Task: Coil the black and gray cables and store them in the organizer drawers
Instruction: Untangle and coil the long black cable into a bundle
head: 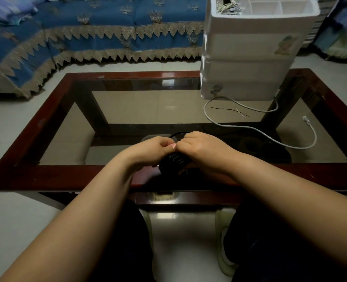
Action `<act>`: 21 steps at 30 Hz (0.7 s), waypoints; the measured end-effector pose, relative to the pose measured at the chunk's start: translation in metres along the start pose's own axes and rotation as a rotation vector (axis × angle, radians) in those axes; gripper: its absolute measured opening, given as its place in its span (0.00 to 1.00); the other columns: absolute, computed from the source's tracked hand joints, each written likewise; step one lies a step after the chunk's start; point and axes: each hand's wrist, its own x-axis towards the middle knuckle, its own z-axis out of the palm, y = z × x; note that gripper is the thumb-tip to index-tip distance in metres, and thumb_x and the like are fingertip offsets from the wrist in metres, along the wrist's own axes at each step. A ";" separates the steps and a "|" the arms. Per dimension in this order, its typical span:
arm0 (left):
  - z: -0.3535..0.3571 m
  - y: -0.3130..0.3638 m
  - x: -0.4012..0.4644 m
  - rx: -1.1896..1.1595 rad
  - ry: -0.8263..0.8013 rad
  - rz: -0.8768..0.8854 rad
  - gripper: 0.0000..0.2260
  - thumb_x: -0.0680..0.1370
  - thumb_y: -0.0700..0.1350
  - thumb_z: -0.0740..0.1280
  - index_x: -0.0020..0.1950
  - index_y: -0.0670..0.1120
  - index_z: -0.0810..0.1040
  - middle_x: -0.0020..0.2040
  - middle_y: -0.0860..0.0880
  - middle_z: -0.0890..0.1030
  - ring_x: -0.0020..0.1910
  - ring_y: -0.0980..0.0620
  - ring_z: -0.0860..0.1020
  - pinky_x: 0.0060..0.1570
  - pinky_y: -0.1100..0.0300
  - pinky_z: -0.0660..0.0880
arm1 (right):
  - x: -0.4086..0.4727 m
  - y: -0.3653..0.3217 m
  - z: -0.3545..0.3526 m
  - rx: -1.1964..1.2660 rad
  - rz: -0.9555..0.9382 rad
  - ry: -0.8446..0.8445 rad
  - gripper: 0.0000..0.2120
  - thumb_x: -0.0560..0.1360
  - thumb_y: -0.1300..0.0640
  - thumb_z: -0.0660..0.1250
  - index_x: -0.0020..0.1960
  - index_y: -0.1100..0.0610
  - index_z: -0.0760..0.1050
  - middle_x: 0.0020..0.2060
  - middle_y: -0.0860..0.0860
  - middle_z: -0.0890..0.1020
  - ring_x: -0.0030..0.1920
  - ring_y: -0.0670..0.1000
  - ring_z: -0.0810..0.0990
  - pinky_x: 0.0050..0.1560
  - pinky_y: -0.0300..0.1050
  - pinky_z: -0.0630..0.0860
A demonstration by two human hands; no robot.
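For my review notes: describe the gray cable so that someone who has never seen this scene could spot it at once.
Start at the white drawer organizer on the far right of the glass-topped table. From its base the gray cable runs loose over the glass in wide curves, ending in a clear plug. Unlike the black cable, bunched between both hands, it is pale, uncoiled and untouched.

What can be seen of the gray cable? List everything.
The gray cable is thin, light gray and uncoiled, lying loose in wide curves on the glass tabletop. One end carries a small clear plug on the right; the other runs to the white organizer's base. Neither of the hands touches it.
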 end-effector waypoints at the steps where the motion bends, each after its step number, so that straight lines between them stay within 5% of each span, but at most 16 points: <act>1: 0.003 0.001 0.001 -0.013 0.038 -0.009 0.12 0.83 0.51 0.57 0.45 0.48 0.76 0.32 0.51 0.71 0.28 0.56 0.66 0.26 0.63 0.63 | 0.001 0.001 -0.003 -0.004 0.018 -0.015 0.17 0.68 0.45 0.69 0.45 0.60 0.76 0.36 0.55 0.80 0.38 0.57 0.79 0.43 0.48 0.74; 6: 0.015 0.007 0.003 0.001 0.150 -0.001 0.13 0.83 0.49 0.56 0.46 0.44 0.76 0.33 0.48 0.72 0.28 0.53 0.68 0.27 0.61 0.64 | 0.004 -0.002 -0.018 -0.158 0.153 -0.227 0.18 0.72 0.41 0.65 0.54 0.52 0.74 0.49 0.50 0.80 0.53 0.53 0.76 0.59 0.49 0.68; 13: 0.031 0.019 0.000 0.167 0.277 0.057 0.13 0.83 0.47 0.56 0.40 0.47 0.73 0.35 0.48 0.74 0.35 0.52 0.72 0.32 0.59 0.65 | 0.010 -0.006 -0.029 -0.101 0.310 -0.509 0.23 0.66 0.32 0.67 0.45 0.50 0.69 0.41 0.48 0.77 0.51 0.54 0.75 0.50 0.50 0.65; 16: 0.033 0.019 0.001 0.194 0.338 0.068 0.13 0.82 0.47 0.57 0.46 0.43 0.76 0.39 0.46 0.78 0.41 0.47 0.76 0.38 0.54 0.70 | 0.012 -0.008 -0.028 -0.094 0.319 -0.480 0.22 0.68 0.33 0.67 0.39 0.50 0.64 0.33 0.44 0.71 0.45 0.53 0.75 0.55 0.51 0.66; 21: 0.034 0.019 0.001 0.224 0.444 0.112 0.15 0.82 0.48 0.56 0.47 0.39 0.75 0.40 0.42 0.78 0.42 0.42 0.76 0.41 0.51 0.70 | 0.008 -0.003 -0.020 -0.251 0.235 -0.335 0.23 0.72 0.35 0.63 0.52 0.54 0.73 0.45 0.52 0.82 0.48 0.56 0.80 0.61 0.53 0.65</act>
